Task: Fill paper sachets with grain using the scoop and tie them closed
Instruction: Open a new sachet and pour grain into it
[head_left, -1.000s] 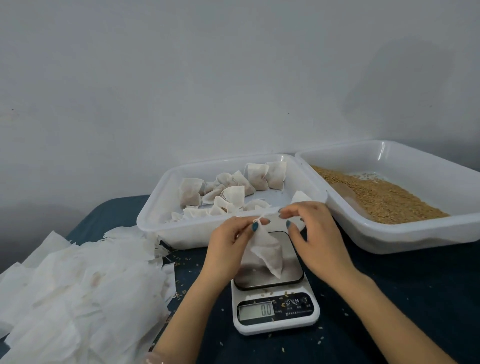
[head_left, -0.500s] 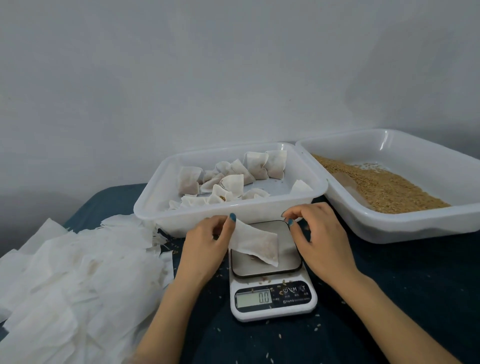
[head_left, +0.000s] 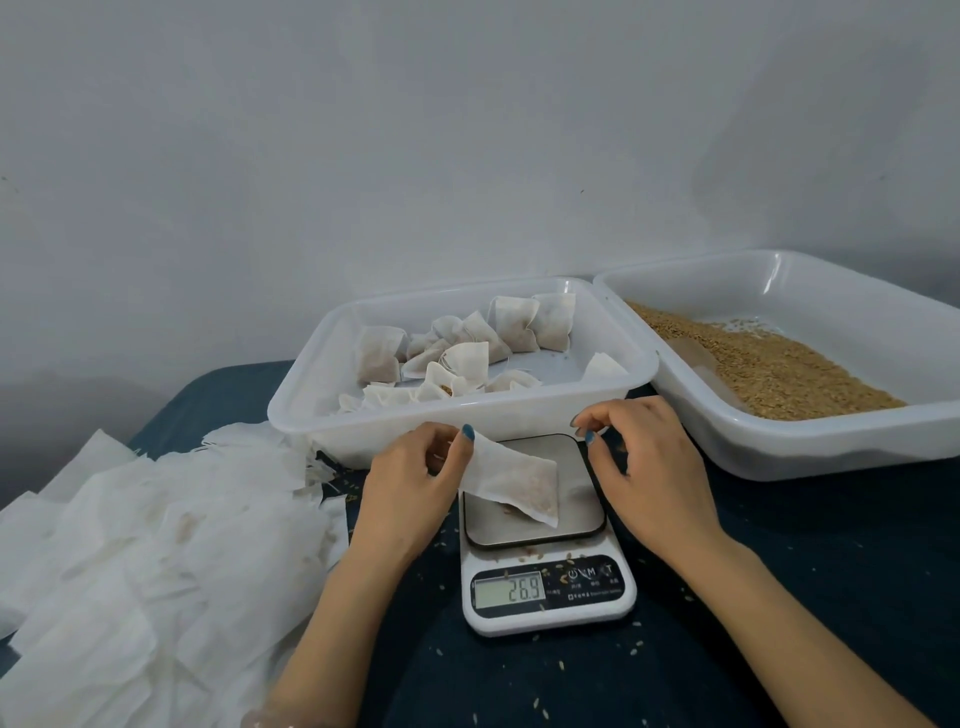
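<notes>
A filled white paper sachet lies tilted on the platform of a small digital scale that reads 26.9. My left hand pinches the sachet's gathered mouth between thumb and fingers. My right hand hovers over the scale's right edge, apart from the sachet. Its thumb and forefinger pinch together on what looks like the sachet's thin string, barely visible. Grain fills the right tray, where a pale scoop lies half buried.
Several tied sachets lie in a white tray just behind my hands. A loose heap of empty paper sachets covers the left of the dark blue cloth. Stray grains are scattered around the scale. A plain wall stands behind.
My hands have drawn apart from the sachet's top. The sachet has come down onto the scale with my left hand, and the display went from 0.0 to 26.9.
</notes>
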